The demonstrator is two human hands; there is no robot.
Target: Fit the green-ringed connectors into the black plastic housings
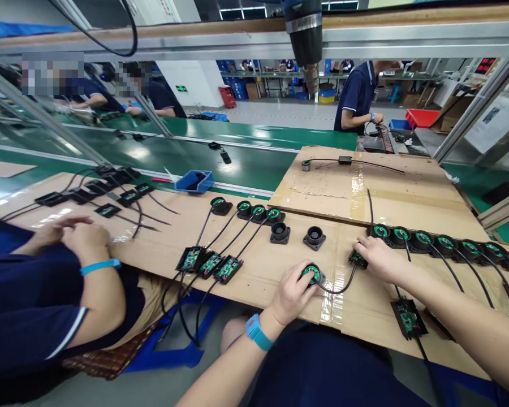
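The left hand (292, 293) is pinching a round black plastic housing (321, 276) with a green circuit disc (310, 271) over the brown cardboard (259, 278); the right hand (375, 260) is gripping a small black rectangular case (358, 259); a thin black cable (340, 291) is joining both.

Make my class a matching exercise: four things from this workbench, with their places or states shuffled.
Column one
1. Person's left hand
2. Person's right hand
3. Power driver
4. Tray

Column two
A. Points downward at the top of the view
B. Touching a rectangular black circuit-board case
C. Blue, with dark contents
D. Gripping a round black housing with a green board inside

Right pairs: 1-D, 2-B, 3-A, 4-C.
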